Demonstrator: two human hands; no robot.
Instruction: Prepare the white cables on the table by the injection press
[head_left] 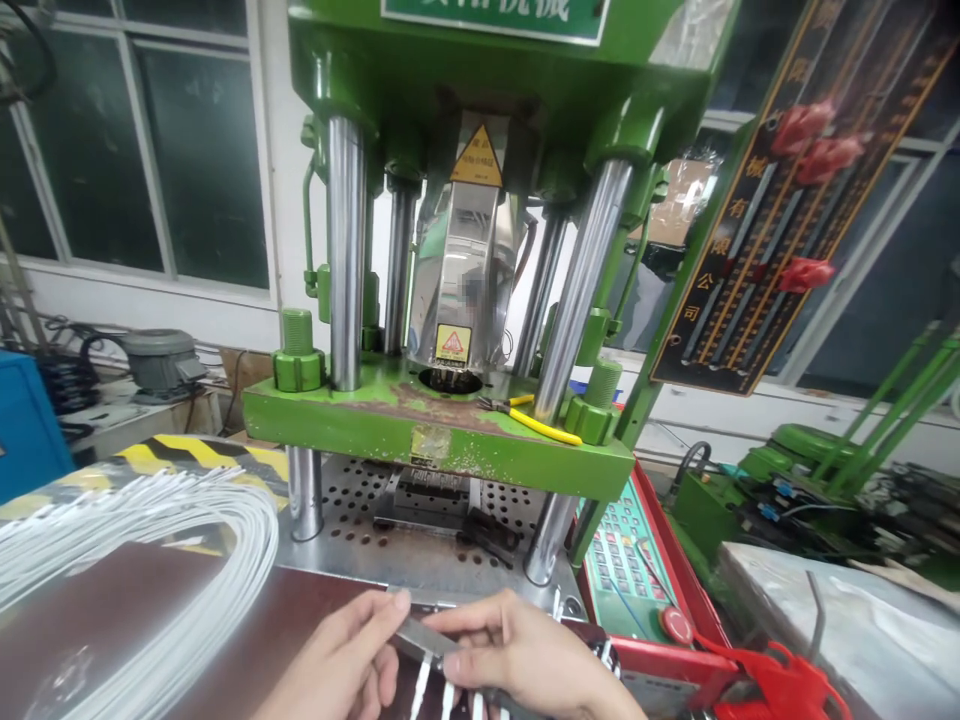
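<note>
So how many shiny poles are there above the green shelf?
4. A left front pole, a right front pole, a left back pole and a right back pole all rise above the green shelf. Another could be hidden behind the metal cover.
</note>
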